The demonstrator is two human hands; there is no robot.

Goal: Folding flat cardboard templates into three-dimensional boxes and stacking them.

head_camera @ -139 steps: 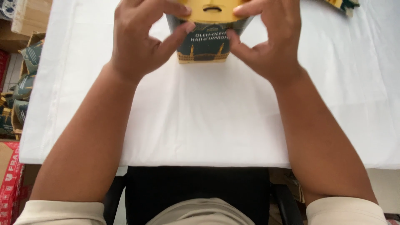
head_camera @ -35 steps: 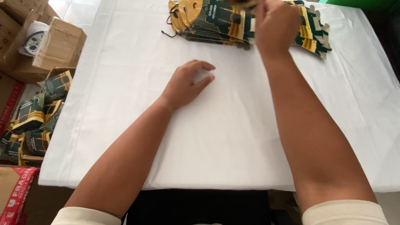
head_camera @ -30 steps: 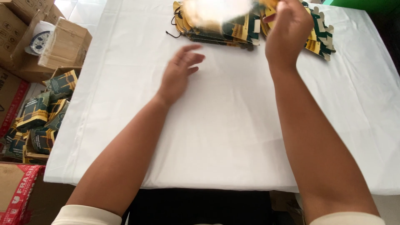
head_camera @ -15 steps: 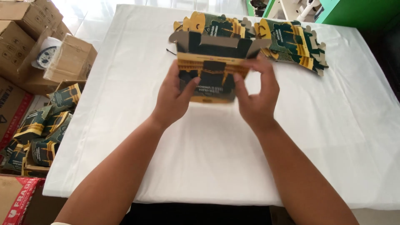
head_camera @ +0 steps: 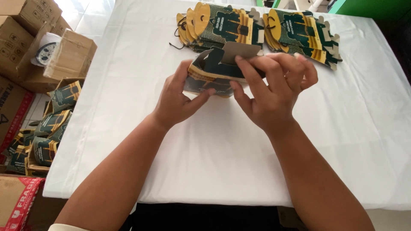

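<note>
Both hands hold one dark green and yellow cardboard box (head_camera: pixel 214 70), partly opened from its flat form, just above the white table (head_camera: pixel 214 162). My left hand (head_camera: pixel 180 100) grips its left end, thumb under the front face. My right hand (head_camera: pixel 272 92) clasps the right end, with fingers spread over the top and a grey inner flap standing up beside them. Behind the box lie two heaps of flat box blanks of the same print, a left pile (head_camera: pixel 220 25) and a right pile (head_camera: pixel 299 36).
Brown cardboard cartons (head_camera: pixel 25 40) stand on the floor at the left of the table. Below them an open carton holds several folded green boxes (head_camera: pixel 51 132). A red-printed carton (head_camera: pixel 19 205) sits at the bottom left. A green surface (head_camera: pixel 372 6) shows at the far right corner.
My right hand took a flat blank from the piles, my left hand joined it, and the blank came toward me. It is now being opened into a box shape between both hands.
</note>
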